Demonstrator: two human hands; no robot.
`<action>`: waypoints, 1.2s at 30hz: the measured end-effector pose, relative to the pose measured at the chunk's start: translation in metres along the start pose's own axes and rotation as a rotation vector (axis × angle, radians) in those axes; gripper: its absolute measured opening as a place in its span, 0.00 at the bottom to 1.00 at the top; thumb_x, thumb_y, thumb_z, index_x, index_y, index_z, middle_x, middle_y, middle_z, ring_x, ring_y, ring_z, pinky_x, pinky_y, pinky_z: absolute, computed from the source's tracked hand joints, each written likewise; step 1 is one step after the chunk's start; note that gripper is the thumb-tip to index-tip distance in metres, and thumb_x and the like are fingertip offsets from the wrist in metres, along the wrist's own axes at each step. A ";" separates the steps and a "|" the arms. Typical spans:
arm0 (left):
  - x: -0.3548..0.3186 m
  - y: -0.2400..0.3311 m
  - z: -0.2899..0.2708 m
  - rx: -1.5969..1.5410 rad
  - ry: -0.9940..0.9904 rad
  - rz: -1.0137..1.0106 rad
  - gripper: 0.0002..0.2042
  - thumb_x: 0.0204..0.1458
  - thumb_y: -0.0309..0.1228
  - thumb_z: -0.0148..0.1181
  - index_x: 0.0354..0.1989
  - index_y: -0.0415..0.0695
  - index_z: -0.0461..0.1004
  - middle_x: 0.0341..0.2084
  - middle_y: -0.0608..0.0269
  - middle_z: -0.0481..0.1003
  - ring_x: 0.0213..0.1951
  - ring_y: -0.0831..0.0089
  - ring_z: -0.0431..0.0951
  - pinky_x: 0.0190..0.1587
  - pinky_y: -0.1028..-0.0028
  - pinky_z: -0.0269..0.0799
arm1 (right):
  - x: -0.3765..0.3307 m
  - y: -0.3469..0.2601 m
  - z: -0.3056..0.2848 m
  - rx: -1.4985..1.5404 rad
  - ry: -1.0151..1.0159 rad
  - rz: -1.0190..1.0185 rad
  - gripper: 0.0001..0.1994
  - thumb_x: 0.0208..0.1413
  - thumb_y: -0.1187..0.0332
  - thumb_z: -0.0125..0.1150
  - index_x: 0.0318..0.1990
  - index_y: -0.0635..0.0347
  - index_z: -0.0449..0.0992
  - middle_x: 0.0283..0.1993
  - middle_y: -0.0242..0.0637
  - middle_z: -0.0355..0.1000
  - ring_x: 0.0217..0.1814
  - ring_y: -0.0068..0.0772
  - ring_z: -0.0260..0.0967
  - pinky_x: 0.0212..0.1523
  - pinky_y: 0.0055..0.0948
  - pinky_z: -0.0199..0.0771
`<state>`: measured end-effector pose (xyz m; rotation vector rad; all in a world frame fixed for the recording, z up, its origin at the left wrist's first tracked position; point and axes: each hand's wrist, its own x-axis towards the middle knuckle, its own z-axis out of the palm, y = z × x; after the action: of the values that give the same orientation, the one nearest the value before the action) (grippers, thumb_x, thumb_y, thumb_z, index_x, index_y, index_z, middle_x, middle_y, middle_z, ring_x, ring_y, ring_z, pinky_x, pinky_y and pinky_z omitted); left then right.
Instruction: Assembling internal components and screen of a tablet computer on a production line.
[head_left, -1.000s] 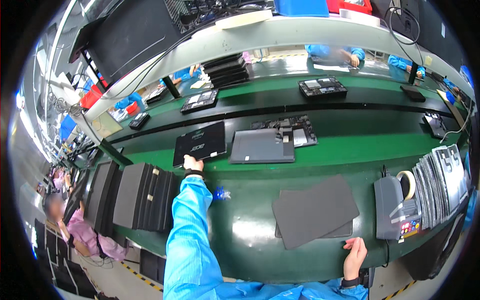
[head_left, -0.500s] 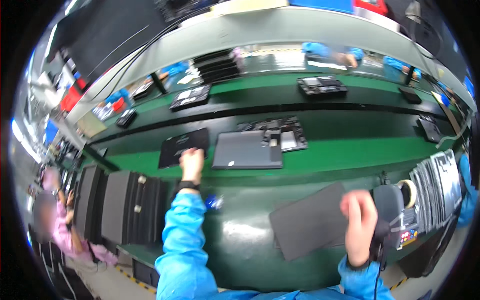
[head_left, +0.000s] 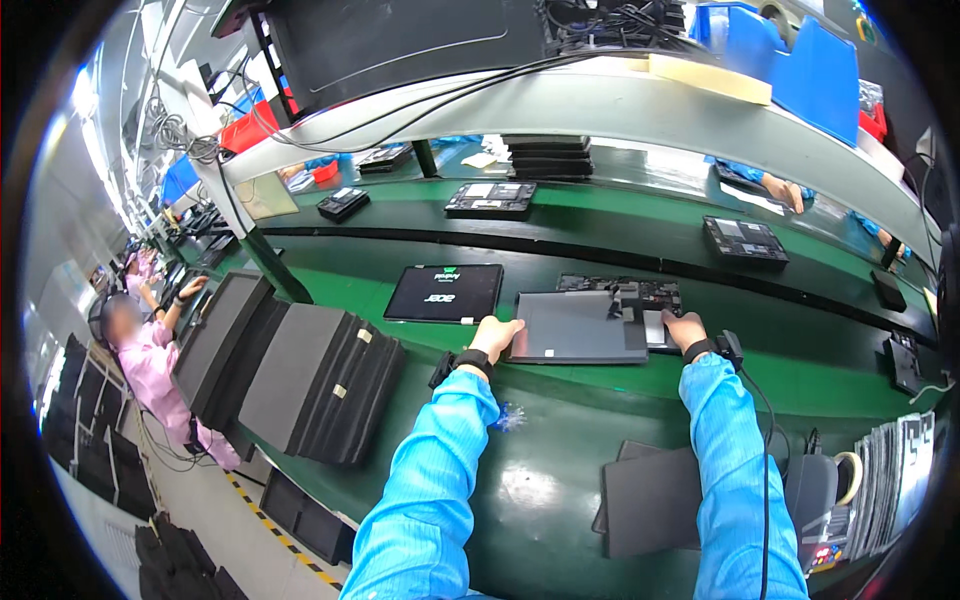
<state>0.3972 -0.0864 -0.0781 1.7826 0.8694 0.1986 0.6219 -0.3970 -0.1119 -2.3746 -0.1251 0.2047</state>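
A flat dark grey panel (head_left: 575,327), like a device's cover, lies partly over an opened device (head_left: 645,296) with bare electronics, on the green line beyond the worktop. My left hand (head_left: 495,338) is closed with thumb and fingers at the panel's left edge. At the right end my right hand (head_left: 684,331) grips the edge of the opened device, its fingertips partly hidden. Left of the panel lies a black tablet-like screen (head_left: 442,292) showing white and green marks. A small blue crinkled thing (head_left: 509,416) lies below my left wrist.
Black foam-like slabs (head_left: 325,385) stand stacked at left, near a person in pink (head_left: 150,355). Dark flat sheets (head_left: 652,505) lie under my right forearm. A tape roll (head_left: 849,477) and upright grey sheets (head_left: 895,480) stand right. A white shelf beam (head_left: 480,95) crosses above.
Both hands have moved to the grey panel and opened device: my left from the black screen, my right from above the worktop's dark sheets. The view has shifted.
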 end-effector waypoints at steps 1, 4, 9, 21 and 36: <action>0.000 -0.003 0.000 0.028 0.016 0.040 0.28 0.44 0.42 0.66 0.43 0.26 0.72 0.39 0.45 0.76 0.42 0.61 0.76 0.44 0.66 0.69 | 0.000 0.000 0.004 -0.002 -0.006 -0.001 0.34 0.49 0.48 0.61 0.46 0.80 0.70 0.45 0.63 0.72 0.50 0.57 0.70 0.50 0.40 0.68; 0.006 -0.011 -0.004 0.042 -0.022 0.020 0.29 0.45 0.43 0.66 0.45 0.27 0.72 0.38 0.48 0.76 0.40 0.63 0.75 0.43 0.66 0.68 | -0.005 -0.007 0.013 0.219 0.008 0.004 0.34 0.55 0.48 0.58 0.48 0.81 0.70 0.47 0.58 0.72 0.46 0.50 0.72 0.47 0.38 0.68; 0.001 -0.032 -0.014 -0.265 -0.223 0.067 0.14 0.54 0.37 0.58 0.33 0.34 0.74 0.26 0.62 0.75 0.26 0.74 0.73 0.29 0.73 0.69 | -0.079 -0.052 -0.001 0.788 -0.190 0.127 0.26 0.57 0.53 0.57 0.43 0.76 0.71 0.37 0.43 0.73 0.39 0.37 0.73 0.40 0.33 0.71; -0.222 0.010 -0.005 -0.393 -0.412 0.120 0.10 0.55 0.34 0.60 0.30 0.46 0.65 0.22 0.76 0.68 0.22 0.90 0.63 0.21 0.86 0.55 | -0.283 0.028 -0.136 0.999 -0.076 0.042 0.16 0.62 0.61 0.52 0.44 0.70 0.72 0.37 0.35 0.74 0.34 0.21 0.68 0.37 0.22 0.69; -0.335 -0.085 0.069 -0.621 -0.455 -0.018 0.12 0.55 0.26 0.56 0.45 0.32 0.68 0.36 0.57 0.76 0.38 0.75 0.76 0.44 0.76 0.71 | -0.388 0.142 -0.150 0.091 0.381 -0.098 0.12 0.58 0.67 0.56 0.43 0.68 0.69 0.36 0.41 0.68 0.35 0.36 0.68 0.39 0.31 0.69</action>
<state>0.1534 -0.3407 -0.0889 1.1670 0.4273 0.0366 0.2726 -0.6592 -0.0591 -2.2658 -0.0488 -0.2828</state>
